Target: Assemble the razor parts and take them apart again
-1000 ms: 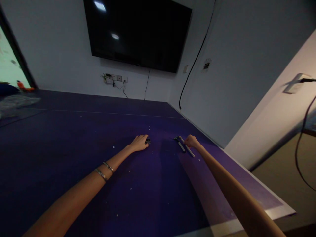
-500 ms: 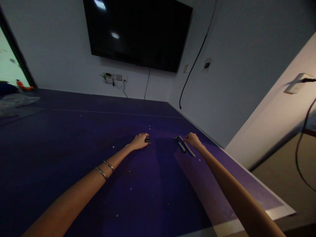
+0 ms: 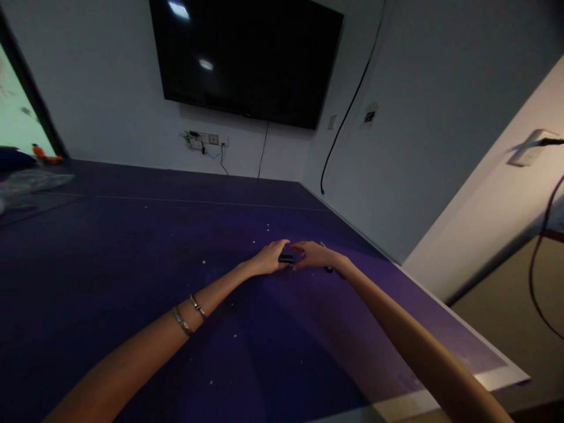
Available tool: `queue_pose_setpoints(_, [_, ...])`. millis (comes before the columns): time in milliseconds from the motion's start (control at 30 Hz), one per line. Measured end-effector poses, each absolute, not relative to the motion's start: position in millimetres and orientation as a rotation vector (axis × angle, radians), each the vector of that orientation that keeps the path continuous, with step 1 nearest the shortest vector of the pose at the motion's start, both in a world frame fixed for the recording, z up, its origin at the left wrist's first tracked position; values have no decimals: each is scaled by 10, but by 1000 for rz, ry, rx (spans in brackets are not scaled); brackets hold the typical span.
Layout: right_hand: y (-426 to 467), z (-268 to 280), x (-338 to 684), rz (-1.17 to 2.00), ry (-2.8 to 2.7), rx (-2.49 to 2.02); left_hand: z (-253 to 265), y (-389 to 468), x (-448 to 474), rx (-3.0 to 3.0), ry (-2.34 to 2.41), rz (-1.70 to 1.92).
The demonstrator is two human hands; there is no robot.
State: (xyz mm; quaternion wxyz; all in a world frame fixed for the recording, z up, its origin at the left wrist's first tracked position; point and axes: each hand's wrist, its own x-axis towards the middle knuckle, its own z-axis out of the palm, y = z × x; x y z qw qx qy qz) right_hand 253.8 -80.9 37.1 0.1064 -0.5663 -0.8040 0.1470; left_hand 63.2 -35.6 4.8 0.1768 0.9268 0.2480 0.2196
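Note:
My left hand (image 3: 267, 259), with two bracelets on the wrist, is closed around one end of a small black block-like piece (image 3: 286, 258); its exact kind is too small to tell. From the other side my right hand (image 3: 316, 255) reaches toward this piece, its thumb and fingers apart and curved, with nothing visible in them. Behind and under the right hand lies a dark, slim tool (image 3: 329, 269), mostly covered by the hand. All of this is low over the dark purple tabletop (image 3: 176, 247).
Small white scraps (image 3: 204, 262) dot the tabletop. Clear plastic wrap (image 3: 37, 181) and an orange item (image 3: 46, 155) lie at the far left. A black cable (image 3: 343, 120) hangs down the right wall. A large television (image 3: 247, 59) is mounted above wall sockets (image 3: 207, 139).
My left hand has moved right with the black piece. My right hand has let go of the thin silver strip and moved left, close to the left hand.

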Motion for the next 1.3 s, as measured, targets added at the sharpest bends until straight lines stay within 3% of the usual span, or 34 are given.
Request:
queue_pose_setpoints(300, [-809, 400, 2593, 370, -2400, -1600, 118, -476, 628, 2623, 701, 635])
queue_pose_setpoints(600, [-777, 546, 3866, 489, -2158, -2017, -148, -244, 142, 2682, 845, 647])
queue_pose_setpoints(800, [-805, 319, 4267, 688, -1955, -2305, -273, -119, -93, 2630, 964, 617])
queue_pose_setpoints(1067, [-648, 64, 4418, 844, -1884, -2235, -282, -134, -236, 2649, 988, 592])
queue_pose_setpoints(1233, [-626, 29, 4389, 792, -1925, -2282, -282, -135, -259, 2650, 979, 584])
queue_pose_setpoints(1300, [-652, 41, 4342, 623, -1958, -2290, -287, -135, -259, 2651, 963, 594])
